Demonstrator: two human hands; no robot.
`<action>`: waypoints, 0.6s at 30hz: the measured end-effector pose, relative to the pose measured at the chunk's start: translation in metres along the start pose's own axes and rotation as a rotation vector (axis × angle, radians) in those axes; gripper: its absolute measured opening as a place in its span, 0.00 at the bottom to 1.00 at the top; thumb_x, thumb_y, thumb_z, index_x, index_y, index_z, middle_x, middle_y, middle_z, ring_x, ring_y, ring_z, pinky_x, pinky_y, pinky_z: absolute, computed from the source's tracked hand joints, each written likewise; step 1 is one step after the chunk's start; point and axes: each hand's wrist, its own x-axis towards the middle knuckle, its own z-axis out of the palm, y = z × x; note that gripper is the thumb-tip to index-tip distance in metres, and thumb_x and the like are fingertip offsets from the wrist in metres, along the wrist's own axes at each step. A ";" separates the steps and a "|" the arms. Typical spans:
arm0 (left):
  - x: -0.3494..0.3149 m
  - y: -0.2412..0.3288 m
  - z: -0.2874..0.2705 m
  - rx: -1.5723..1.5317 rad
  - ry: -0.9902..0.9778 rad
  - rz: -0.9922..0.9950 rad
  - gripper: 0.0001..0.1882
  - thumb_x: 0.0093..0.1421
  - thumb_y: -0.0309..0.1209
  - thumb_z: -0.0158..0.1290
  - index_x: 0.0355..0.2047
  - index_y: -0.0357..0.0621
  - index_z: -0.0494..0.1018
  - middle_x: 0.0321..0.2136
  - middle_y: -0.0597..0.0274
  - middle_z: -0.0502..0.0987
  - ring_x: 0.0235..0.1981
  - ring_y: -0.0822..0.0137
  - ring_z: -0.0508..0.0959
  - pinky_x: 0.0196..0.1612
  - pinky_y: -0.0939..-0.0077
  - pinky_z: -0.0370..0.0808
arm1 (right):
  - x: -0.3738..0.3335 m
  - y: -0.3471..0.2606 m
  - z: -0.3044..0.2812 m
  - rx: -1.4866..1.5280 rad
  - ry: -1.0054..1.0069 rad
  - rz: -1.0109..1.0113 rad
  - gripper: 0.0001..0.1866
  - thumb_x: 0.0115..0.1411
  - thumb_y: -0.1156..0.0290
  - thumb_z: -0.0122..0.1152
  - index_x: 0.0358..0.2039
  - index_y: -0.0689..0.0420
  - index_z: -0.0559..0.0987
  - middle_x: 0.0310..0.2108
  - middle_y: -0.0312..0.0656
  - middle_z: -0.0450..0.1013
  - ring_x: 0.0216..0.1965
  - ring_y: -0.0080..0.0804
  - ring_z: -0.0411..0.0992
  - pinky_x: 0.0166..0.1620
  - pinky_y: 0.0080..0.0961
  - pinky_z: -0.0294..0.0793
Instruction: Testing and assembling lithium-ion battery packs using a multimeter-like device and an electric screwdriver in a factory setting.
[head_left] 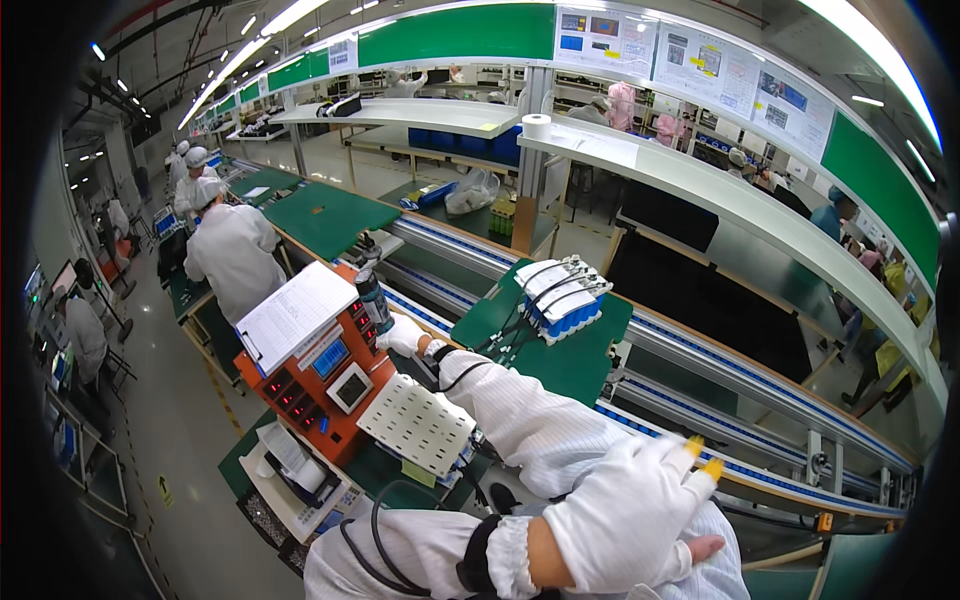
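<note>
Grip: right hand (pixel 402 336), left of centre, seemingly clasped round black-and-teal cylindrical tool (pixel 373 300); left hand (pixel 628 515), lower right, fingers extended, apparently holding nothing. Blue-sided, white-topped block (pixel 562 293), upper centre, on green bench (pixel 575 365); black cables (pixel 545 292) laid across; completeness indeterminable.

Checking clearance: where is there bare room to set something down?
Free: the near part of the green board, between battery pack and right sleeve; most of the farther worktop beside the conveyor. Crowded: the board's left side, under black cables; the orange instrument box, with clipboard, power tool and perforated plate around it.
</note>
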 end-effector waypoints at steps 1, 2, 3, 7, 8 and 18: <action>0.002 0.002 -0.001 0.009 -0.001 -0.002 0.26 0.62 0.44 0.49 0.49 0.31 0.73 0.52 0.39 0.72 0.55 0.43 0.70 0.57 0.58 0.68 | 0.003 -0.001 0.001 0.000 -0.007 0.028 0.16 0.42 0.70 0.68 0.33 0.58 0.77 0.28 0.40 0.77 0.30 0.32 0.73 0.38 0.28 0.73; 0.005 0.005 -0.001 -0.079 0.009 0.124 0.19 0.58 0.41 0.51 0.43 0.38 0.74 0.44 0.47 0.73 0.47 0.49 0.73 0.48 0.59 0.70 | 0.005 -0.001 0.001 -0.001 -0.014 0.057 0.17 0.42 0.71 0.68 0.35 0.58 0.77 0.29 0.41 0.77 0.31 0.33 0.73 0.38 0.28 0.73; 0.004 0.006 -0.001 -0.173 0.023 0.244 0.13 0.54 0.38 0.52 0.37 0.45 0.75 0.36 0.56 0.75 0.39 0.55 0.75 0.40 0.61 0.73 | 0.003 0.000 0.003 0.000 -0.024 0.052 0.17 0.42 0.70 0.68 0.35 0.58 0.77 0.29 0.41 0.77 0.31 0.34 0.73 0.38 0.28 0.73; -0.002 0.012 -0.006 -0.478 -0.049 0.521 0.14 0.58 0.36 0.50 0.42 0.43 0.74 0.42 0.55 0.74 0.46 0.55 0.74 0.48 0.60 0.70 | 0.006 0.009 -0.003 -0.030 -0.013 0.025 0.18 0.42 0.70 0.68 0.35 0.58 0.77 0.28 0.42 0.77 0.31 0.35 0.74 0.38 0.29 0.73; -0.001 0.011 -0.010 -0.485 -0.049 0.519 0.14 0.58 0.36 0.50 0.42 0.43 0.74 0.42 0.55 0.74 0.46 0.55 0.74 0.48 0.60 0.70 | 0.010 0.012 -0.011 -0.056 -0.016 0.011 0.18 0.41 0.70 0.68 0.35 0.58 0.76 0.28 0.42 0.77 0.30 0.34 0.74 0.39 0.29 0.74; -0.068 -0.058 -0.005 -0.762 -0.123 0.337 0.31 0.60 0.50 0.51 0.55 0.38 0.69 0.55 0.46 0.70 0.54 0.50 0.71 0.57 0.58 0.66 | 0.000 0.000 -0.007 0.073 -0.035 0.027 0.18 0.41 0.72 0.68 0.35 0.58 0.75 0.30 0.39 0.75 0.32 0.32 0.74 0.40 0.28 0.73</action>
